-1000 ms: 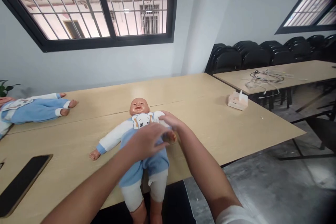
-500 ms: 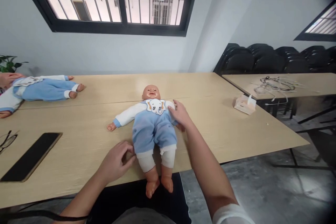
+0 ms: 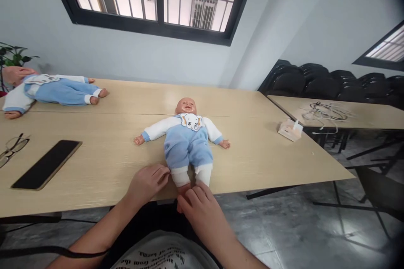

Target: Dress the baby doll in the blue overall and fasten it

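At frame centre: baby doll [image 3: 188,145], long axis up-frame from both hands; right hand [image 3: 203,210] nearer, fingers [image 3: 191,195] curled over ankle [image 3: 183,189]; left hand [image 3: 147,183] bunched beside legging [image 3: 180,178]; pinch unclear.

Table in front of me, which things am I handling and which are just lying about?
In use:
Nearer doll, with the left hand and right hand at its lower legs.

Apparently lying about:
Other doll
Phone
Glasses
Tissue box

I get one head view: close above the tan wood-look rectangular surface [image 3: 265,151], facing forward-down, pale-grey painted wall [image 3: 151,56] beyond.
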### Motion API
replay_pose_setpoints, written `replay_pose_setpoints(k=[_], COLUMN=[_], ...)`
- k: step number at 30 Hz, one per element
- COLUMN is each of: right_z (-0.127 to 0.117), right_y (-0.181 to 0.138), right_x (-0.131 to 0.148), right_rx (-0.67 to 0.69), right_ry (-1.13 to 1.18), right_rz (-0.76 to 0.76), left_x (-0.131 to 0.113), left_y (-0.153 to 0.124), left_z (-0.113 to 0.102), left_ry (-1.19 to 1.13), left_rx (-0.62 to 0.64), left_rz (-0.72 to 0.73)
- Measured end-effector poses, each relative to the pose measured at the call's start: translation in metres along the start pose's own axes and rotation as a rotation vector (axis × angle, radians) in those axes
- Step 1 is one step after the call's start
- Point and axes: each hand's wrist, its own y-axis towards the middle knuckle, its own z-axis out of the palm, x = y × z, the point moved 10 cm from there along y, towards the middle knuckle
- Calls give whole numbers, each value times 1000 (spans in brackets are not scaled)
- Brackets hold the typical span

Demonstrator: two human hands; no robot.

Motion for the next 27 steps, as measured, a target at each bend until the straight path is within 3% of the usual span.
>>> replay_pose_setpoints(k=[3,6,8,11,15,19,23,27], right_z=[3,-1,-4,-10,-12,-13,-12,-13], right_y=[4,3,0,-6,-12,-8,-2,2], right_x=[1,-1,-3,-9,-12,-8,-6,1], right_rx=[-30,-75,-115,-198,-283,-325,-315,-285], right_ry=[30,130,233,389,522,502,461,472], right_rz=[9,50,89,196,310,337,317,243], left_x=[-4,-25,-34,-14,12,7,-2,11], left_y=[-2,-11,-18,-21,-24,-24,-31,-39], left_z=[3,8,4,-7,-1,1,6,4], left_ry=[-78,-188,-261,-332,-396,-459,-511,-548], left_rx=[52,171,174,74,52,-26,6,-11], left_rz=[2,113,135,-83,-374,-420,-411,-534])
